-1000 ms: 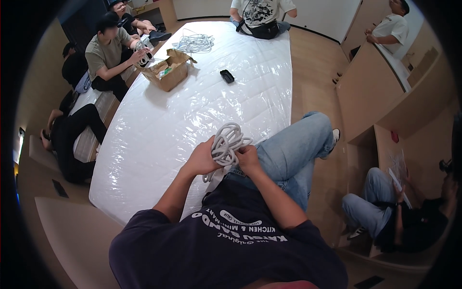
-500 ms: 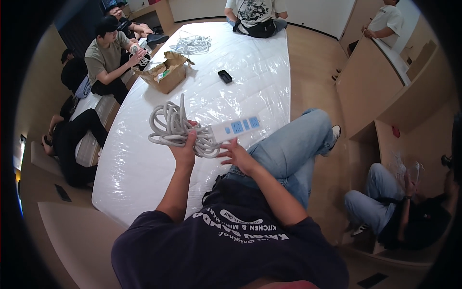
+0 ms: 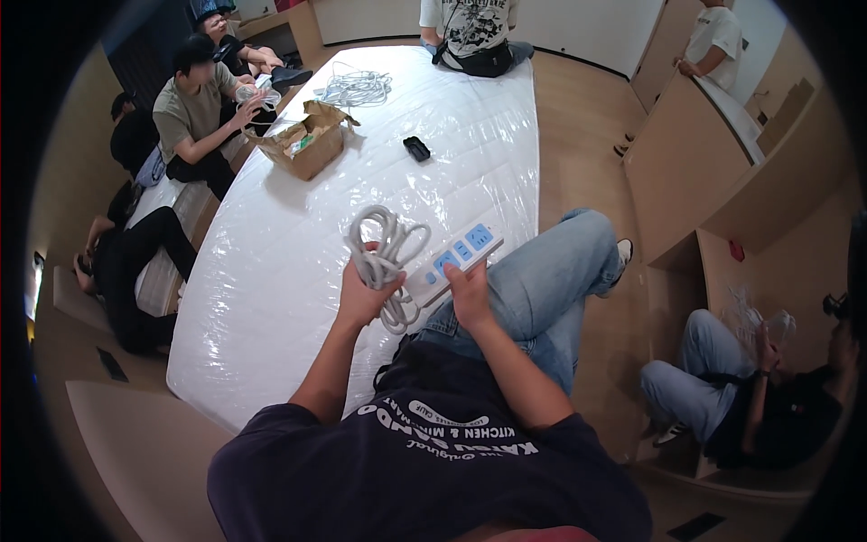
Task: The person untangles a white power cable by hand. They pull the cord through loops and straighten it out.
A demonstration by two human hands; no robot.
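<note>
My left hand [image 3: 368,294] is closed round the coiled grey cord [image 3: 384,244], whose loops stand up above the fingers and hang below them. The cord belongs to a white power strip [image 3: 424,287] with blue socket faces, tilted up toward the right. My right hand [image 3: 469,294] grips the strip, its thumb on the top face and the other fingers hidden beneath. Both hands are over the near part of a plastic-wrapped white mattress [image 3: 470,190], beside my bent leg in jeans.
An open brown cardboard box [image 3: 312,158] sits on the mattress, with a small black tray-like object [image 3: 416,148] to its right. Farther back lies a loose pile of pale cord [image 3: 357,88]. Several people sit around; one at the left [image 3: 194,117] handles white cord. A wooden partition [image 3: 686,163] stands at right.
The coil has been gathered more upright and moved right. My right hand has gone from touching the strip's near end to gripping its body, and the strip tilts more steeply.
</note>
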